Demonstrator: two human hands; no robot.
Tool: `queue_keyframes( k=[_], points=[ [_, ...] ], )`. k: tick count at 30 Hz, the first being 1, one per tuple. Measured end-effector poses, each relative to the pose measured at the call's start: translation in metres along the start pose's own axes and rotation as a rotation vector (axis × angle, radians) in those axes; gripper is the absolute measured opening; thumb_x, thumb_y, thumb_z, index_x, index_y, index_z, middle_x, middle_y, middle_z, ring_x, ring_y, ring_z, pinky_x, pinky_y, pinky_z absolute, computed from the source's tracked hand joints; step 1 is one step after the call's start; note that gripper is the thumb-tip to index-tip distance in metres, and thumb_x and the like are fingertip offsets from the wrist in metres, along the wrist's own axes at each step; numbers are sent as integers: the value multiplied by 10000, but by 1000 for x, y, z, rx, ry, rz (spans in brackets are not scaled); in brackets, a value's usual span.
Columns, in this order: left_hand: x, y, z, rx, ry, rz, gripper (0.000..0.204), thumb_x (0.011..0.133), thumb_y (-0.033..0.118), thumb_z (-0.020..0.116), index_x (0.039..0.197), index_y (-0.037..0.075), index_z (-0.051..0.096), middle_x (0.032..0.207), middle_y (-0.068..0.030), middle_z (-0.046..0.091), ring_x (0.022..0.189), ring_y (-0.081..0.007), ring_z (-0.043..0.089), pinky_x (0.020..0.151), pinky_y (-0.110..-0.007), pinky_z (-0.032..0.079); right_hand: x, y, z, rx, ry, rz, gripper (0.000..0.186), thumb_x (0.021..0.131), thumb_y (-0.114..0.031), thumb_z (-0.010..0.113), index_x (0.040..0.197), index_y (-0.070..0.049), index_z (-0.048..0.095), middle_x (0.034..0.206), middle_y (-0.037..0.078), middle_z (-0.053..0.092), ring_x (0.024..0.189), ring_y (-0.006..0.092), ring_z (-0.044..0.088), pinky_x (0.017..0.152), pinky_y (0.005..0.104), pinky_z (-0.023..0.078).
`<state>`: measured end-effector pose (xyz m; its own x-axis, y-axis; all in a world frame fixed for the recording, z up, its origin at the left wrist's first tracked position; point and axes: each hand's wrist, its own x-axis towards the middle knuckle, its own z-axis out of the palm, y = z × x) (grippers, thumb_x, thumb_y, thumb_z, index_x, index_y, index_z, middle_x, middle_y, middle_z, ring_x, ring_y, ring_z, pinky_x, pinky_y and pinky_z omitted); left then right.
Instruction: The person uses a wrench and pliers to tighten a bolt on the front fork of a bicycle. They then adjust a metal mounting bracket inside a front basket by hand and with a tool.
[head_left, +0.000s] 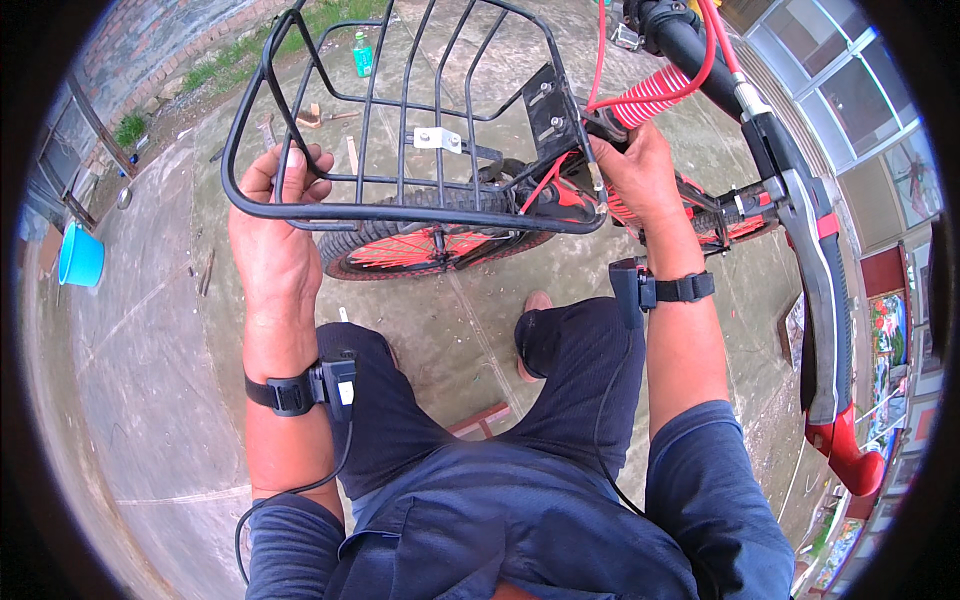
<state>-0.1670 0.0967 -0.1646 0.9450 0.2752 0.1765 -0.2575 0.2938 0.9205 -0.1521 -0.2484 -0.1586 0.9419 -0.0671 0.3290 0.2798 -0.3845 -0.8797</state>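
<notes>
A black wire bicycle basket (410, 212) is held tilted in front of the bike, over its front wheel (380, 262). My left hand (278, 240) closes round the basket's left end, thumb over the wire and fingertips curled behind. At the other end my right hand (645, 180) grips the basket's edge beside a black mounting plate (552, 118) with bolts; some of its fingers are hidden. A small silver bracket (437, 140) sits on the basket's wires. Just above my right hand is a coil with red and white stripes (655, 97).
On the right, the handlebar (810, 260) ends in a red-tipped grip (845, 460). Red cables (712, 50) loop near the basket. A green bottle (362, 55), a hammer (268, 130) and a blue bucket (80, 255) stand or lie on the concrete floor (150, 380).
</notes>
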Motion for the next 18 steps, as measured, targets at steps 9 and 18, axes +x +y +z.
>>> queue_keyframes(
  k=[9,18],
  points=[
    [-2,0,0,-17,9,0,248,943,144,630,1111,-35,595,1011,-110,660,916,-179,659,737,-247,522,2,5,-2,28,-18,18,522,808,-150,775,1212,16,489,1107,97,637,1020,179,607,935,332,478],
    [0,-7,-9,10,-6,32,253,955,172,613,1125,-15,605,1049,-122,666,974,-206,656,768,-275,518,1,5,-3,-69,0,27,524,805,-159,782,1199,31,494,1100,110,645,999,157,603,911,323,480]
  ],
)
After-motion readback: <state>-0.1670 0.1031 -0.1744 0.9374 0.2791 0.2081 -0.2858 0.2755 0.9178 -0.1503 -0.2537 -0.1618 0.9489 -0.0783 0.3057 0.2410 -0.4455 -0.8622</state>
